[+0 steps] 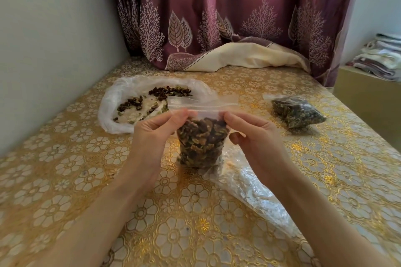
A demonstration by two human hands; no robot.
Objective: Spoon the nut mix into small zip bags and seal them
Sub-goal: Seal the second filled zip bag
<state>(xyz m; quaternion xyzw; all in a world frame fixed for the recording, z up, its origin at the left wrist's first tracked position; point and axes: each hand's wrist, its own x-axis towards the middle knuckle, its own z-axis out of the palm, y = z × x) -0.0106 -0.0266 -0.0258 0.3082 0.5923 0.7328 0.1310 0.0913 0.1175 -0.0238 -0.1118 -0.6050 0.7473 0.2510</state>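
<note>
Both sets of fingers are pinching the top of the small zip bag (200, 141), left hand (155, 130) and right hand (257, 134) at either end of its strip, the filled bag standing on the table (65, 180) between them. Beyond the left fingers, the big plastic bag (112, 110) is lying open with leftover nut mix (169, 91); off past the right fingers, a filled bag (298, 114) is lying well apart.

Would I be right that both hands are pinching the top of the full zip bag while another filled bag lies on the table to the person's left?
Not quite: the other filled bag lies to the person's right, as the head view shows. The rest holds: the left hand and right hand pinch the top of the full zip bag above the table.
</note>
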